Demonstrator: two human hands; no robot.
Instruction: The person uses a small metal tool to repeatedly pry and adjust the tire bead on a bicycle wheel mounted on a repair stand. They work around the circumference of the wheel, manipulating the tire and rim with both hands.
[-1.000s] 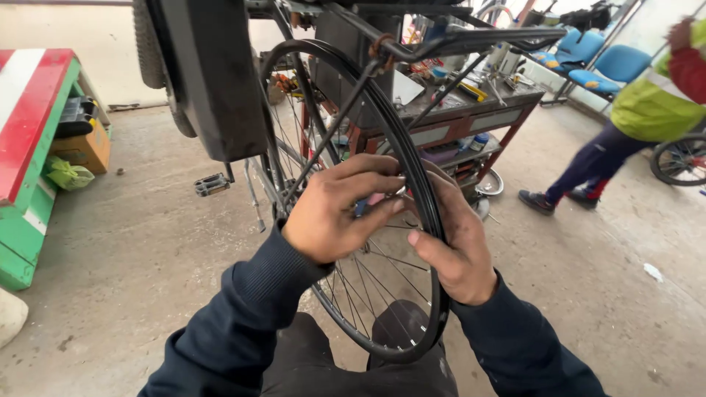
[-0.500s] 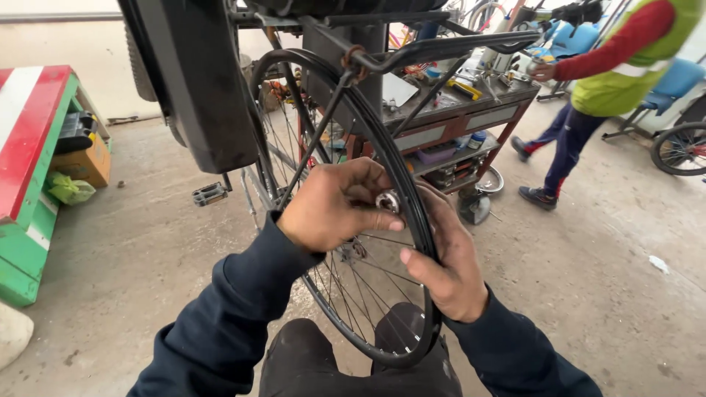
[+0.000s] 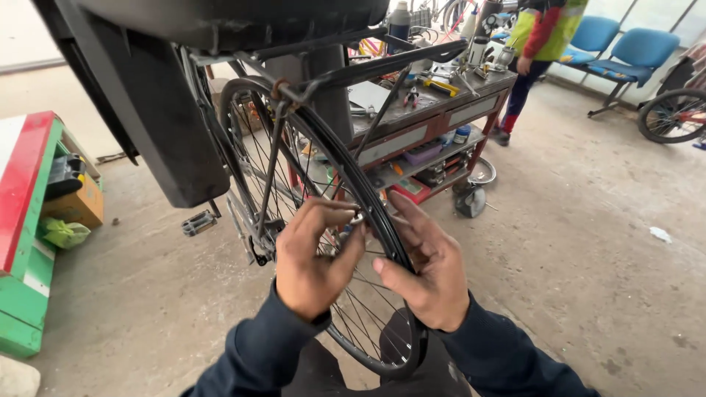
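Left hand (image 3: 312, 261): you pinched a small silver fitting at the black spoked bicycle wheel's rim (image 3: 368, 192).
Right hand (image 3: 426, 272): fingers spread, flat against the rim.
Handling: likely stiff and light; grip the rim, not the thin spokes.

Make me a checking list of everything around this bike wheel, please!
Surface: bare grey concrete floor.
Job's things: black bicycle wheel, spokes showing, no tyre seen.
Clutter: tools and bottles on the workbench; green bag by the green-red bench.
Grippers: left hand pinches something small at the rim; right hand rests on the rim.
Cables: nothing seen.
Surroundings: another person at the workbench; blue chairs.
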